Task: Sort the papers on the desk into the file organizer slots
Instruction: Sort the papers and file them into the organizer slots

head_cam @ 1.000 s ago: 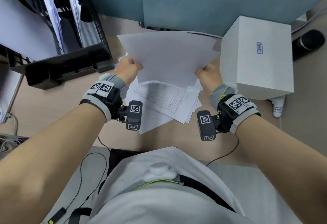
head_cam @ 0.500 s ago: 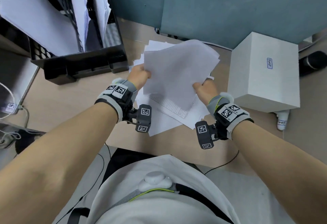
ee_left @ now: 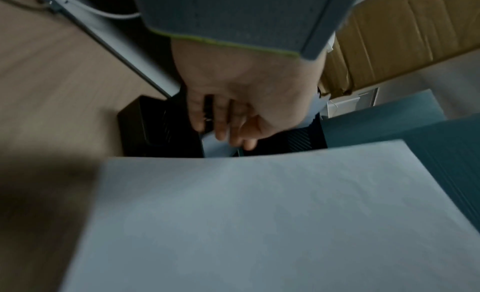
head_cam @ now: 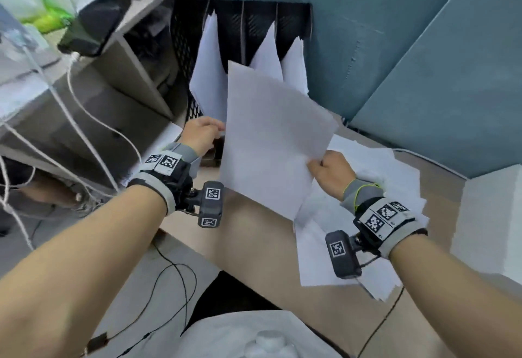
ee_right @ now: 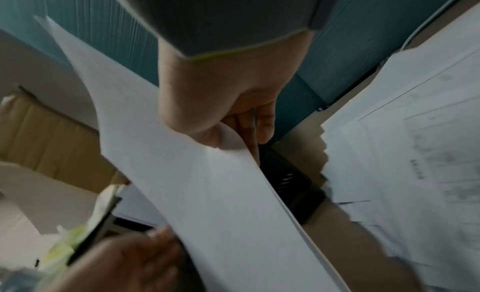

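Left hand (ee_left: pixel 241 103) at centre, seen from wrist side, grey cuff (ee_left: pixel 241 17) w/ yellow-green edge above. Fingers (ee_left: pixel 221 130) loosely extended, pointing down toward black file organizer (ee_left: pixel 155 130), tips at a pale sheet (ee_left: pixel 217 147) standing in a slot; contact w/ sheet not certain, view blurred. Large white paper (ee_left: pixel 233 218) fills lower half, nearer the camera than the hand, top edge just under fingertips; no grip on it visible. Wood-tone desk (ee_left: pixel 52 70) at left, metal rail (ee_left: pixel 111 44) running diagonally across it. Teal partition panel (ee_left: pixel 405 124) at right, cardboard box (ee_left: pixel 405 39) upper right. White cable (ee_left: pixel 114 14) at top left.
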